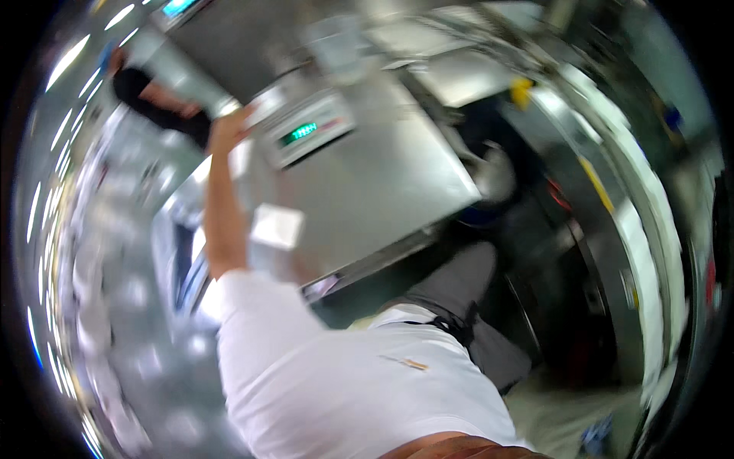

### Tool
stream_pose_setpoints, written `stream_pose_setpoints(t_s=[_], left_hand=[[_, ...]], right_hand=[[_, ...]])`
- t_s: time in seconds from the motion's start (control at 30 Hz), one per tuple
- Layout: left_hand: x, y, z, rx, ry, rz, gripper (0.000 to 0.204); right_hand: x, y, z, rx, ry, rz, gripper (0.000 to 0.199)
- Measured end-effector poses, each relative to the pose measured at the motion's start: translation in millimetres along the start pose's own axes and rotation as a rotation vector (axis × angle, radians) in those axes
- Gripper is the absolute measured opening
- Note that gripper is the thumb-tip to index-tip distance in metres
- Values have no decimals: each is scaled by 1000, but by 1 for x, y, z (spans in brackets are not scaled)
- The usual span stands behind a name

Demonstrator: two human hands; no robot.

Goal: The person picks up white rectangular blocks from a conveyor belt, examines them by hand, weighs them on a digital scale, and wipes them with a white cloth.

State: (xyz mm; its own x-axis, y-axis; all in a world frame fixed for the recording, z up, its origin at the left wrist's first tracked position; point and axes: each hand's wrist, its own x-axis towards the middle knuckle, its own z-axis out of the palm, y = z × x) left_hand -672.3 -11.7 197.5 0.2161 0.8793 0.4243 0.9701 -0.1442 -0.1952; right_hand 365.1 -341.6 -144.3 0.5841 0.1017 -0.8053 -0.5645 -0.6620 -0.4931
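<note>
My bare left arm reaches from a white sleeve up to the left side of a metal table. My left hand point(232, 126) is smeared by motion, so its fingers do not show clearly. It is beside a white digital scale point(332, 113) with a lit green display, close to a blurred white object point(267, 103) at the scale's left. Whether the hand holds that object cannot be made out. A white square item point(277, 226) appears right of my forearm, also blurred. My right hand is out of view.
The steel table point(382, 164) has a corner near my legs, and a clear plastic container point(336, 46) stands behind the scale. A person in dark clothing point(157, 99) is at the far left. Metal equipment with a pale, curved edge point(650, 222) runs along the right.
</note>
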Motion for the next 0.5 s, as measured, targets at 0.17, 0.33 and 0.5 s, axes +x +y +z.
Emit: stream_pose_setpoints(t_s=[0.17, 0.33, 0.5], left_hand=[[-1, -18, 4, -709, 24, -667, 54], [107, 61, -64, -1171, -47, -776, 47], [264, 360, -97, -1345, -201, -352, 47]], right_hand=[[-24, 82, -35, 99, 108, 131, 49], [-34, 132, -17, 192, 115, 246, 49], [-35, 172, 0, 303, 128, 351, 49]])
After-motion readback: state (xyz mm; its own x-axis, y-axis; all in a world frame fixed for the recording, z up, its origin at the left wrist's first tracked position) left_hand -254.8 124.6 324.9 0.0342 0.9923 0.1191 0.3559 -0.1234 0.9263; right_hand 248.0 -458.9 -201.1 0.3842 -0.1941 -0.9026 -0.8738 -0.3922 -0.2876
